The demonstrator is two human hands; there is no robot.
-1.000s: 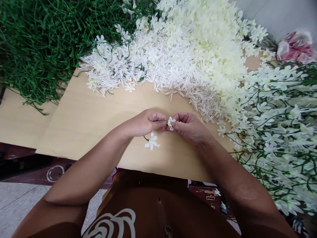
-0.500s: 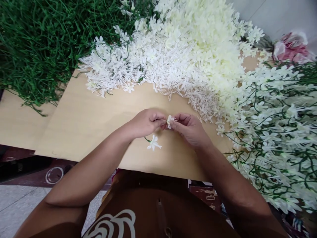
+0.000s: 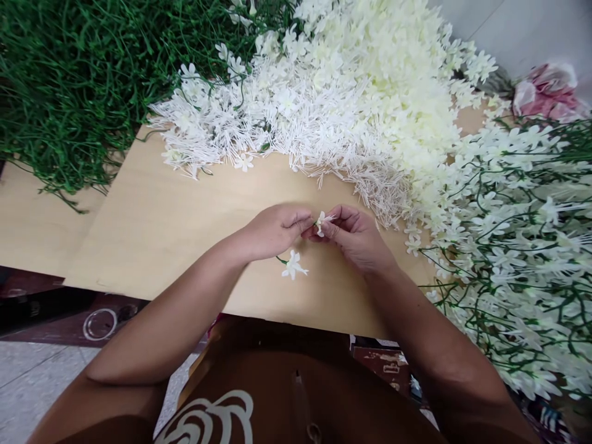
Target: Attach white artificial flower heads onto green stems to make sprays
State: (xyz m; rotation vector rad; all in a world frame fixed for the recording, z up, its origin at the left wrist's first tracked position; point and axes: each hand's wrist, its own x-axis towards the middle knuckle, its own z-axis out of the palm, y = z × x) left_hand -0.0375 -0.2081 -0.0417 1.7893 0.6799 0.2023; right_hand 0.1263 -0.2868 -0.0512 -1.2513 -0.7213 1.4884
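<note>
My left hand (image 3: 272, 231) and my right hand (image 3: 354, 237) meet fingertip to fingertip over a pale wooden board (image 3: 185, 228). Between the fingertips sits a small white artificial flower (image 3: 322, 222), pinched by my right hand's thumb and forefinger. My left hand grips a thin green stem; a second white flower (image 3: 293, 265) on that stem hangs out below the fist. Both hands are closed, close above the board.
A heap of white plastic stamen pieces (image 3: 296, 129) lies behind the hands, a mound of cream petals (image 3: 393, 80) to its right. Green stems (image 3: 69, 80) fill the far left. Finished flower sprays (image 3: 518, 246) pile at right. A pink bag (image 3: 548, 92) sits far right.
The hands have stayed in place with small finger movements. The flower at the fingertips has tilted a little rightward, and the hanging flower has shifted slightly right.
</note>
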